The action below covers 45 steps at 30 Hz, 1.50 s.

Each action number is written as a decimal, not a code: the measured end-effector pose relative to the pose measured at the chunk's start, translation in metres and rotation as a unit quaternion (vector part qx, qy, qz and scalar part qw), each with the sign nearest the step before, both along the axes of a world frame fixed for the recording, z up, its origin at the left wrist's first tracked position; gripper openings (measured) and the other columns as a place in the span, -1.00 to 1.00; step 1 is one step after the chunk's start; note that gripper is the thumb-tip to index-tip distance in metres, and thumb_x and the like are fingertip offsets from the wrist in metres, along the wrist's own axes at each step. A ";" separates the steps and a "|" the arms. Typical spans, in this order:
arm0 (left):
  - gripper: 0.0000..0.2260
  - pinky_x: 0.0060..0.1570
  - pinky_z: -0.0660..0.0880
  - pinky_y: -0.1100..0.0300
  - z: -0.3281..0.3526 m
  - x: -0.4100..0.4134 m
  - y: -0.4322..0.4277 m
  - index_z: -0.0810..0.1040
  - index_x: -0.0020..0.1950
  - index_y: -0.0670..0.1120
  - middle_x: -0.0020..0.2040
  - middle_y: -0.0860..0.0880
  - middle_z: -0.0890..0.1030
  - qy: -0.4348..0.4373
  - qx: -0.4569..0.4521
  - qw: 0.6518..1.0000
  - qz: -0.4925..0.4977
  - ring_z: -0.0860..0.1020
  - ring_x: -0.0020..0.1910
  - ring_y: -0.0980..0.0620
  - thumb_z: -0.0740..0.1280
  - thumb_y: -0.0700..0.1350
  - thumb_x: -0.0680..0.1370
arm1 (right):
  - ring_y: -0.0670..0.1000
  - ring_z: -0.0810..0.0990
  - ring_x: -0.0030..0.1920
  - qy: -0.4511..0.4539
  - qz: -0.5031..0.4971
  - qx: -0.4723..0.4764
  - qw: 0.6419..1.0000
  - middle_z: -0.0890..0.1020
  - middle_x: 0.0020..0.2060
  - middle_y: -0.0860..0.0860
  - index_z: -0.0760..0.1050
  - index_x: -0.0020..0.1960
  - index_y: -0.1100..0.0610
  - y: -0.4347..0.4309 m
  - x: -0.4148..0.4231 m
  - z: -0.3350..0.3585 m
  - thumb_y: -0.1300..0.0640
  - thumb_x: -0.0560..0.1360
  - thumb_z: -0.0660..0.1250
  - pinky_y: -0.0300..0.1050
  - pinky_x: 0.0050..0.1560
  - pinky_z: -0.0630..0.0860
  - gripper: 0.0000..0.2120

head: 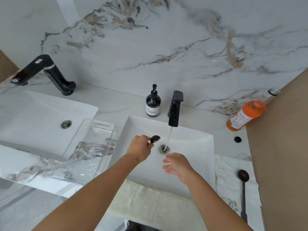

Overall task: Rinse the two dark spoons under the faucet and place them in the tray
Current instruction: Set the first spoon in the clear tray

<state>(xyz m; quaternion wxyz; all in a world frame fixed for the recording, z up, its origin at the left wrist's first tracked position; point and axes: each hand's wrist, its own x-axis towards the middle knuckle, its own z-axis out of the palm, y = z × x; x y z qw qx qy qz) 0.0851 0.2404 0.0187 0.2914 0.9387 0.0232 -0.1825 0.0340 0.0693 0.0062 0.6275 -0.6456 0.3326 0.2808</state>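
Note:
My left hand (140, 148) is closed on a dark spoon (155, 138) over the white sink (200, 142); only the blurred bowl shows, just left of the water stream. The black faucet (175, 109) is running, and the water falls onto the drain (164, 148). My right hand (179, 165) hovers open and empty over the basin, below the drain. A second dark spoon (243, 187) lies on a white towel at the right of the sink. The clear tray (93, 147) sits on the counter between the two sinks and looks wet.
A dark soap pump bottle (153, 102) stands left of the faucet. An orange bottle (248, 114) leans at the back right. A second sink (33, 117) with a black faucet (45, 72) is on the left. A towel (150, 199) drapes over the front edge.

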 end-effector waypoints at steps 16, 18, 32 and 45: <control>-0.78 -0.39 0.45 0.20 0.005 -0.004 0.186 0.67 -0.15 -0.20 -0.32 -0.07 0.56 0.138 -0.148 0.904 0.377 0.43 -0.44 0.00 0.35 -0.10 0.58 | 0.27 0.60 0.13 -0.015 -0.144 0.088 0.985 0.56 0.16 0.24 0.42 0.18 0.34 0.005 0.061 -0.008 0.28 0.59 0.22 0.09 0.10 0.54 -0.80; -0.86 -0.28 0.49 0.15 -0.005 0.001 0.189 0.65 -0.14 -0.21 -0.29 -0.11 0.61 0.168 -0.165 0.891 0.387 0.48 -0.42 -0.02 0.38 -0.17 0.56 | 0.26 0.60 0.11 -0.009 -0.133 0.086 0.987 0.57 0.14 0.23 0.45 0.04 0.31 0.010 0.055 -0.011 0.28 0.58 0.23 0.09 0.12 0.53 -0.91; -0.90 -0.01 0.62 0.14 -0.044 0.027 0.201 0.71 -0.16 -0.08 -0.15 -0.09 0.72 0.112 0.025 0.974 0.197 0.68 -0.10 -0.08 0.47 -0.06 0.45 | 0.29 0.57 0.20 -0.050 -0.177 0.089 0.979 0.52 0.23 0.27 0.31 0.38 0.36 0.019 0.093 -0.024 0.32 0.60 0.22 0.08 0.22 0.50 -0.63; -0.75 -0.17 0.55 0.10 0.013 0.050 0.109 0.58 -0.32 -0.10 -0.28 -0.12 0.69 -0.064 -0.005 0.989 0.133 0.62 -0.29 -0.12 0.35 -0.04 0.53 | 0.17 0.72 -0.11 -0.072 -0.311 0.252 0.913 0.71 -0.16 0.28 0.47 0.11 0.47 -0.004 0.100 -0.009 0.37 0.56 0.24 -0.03 -0.05 0.69 -0.81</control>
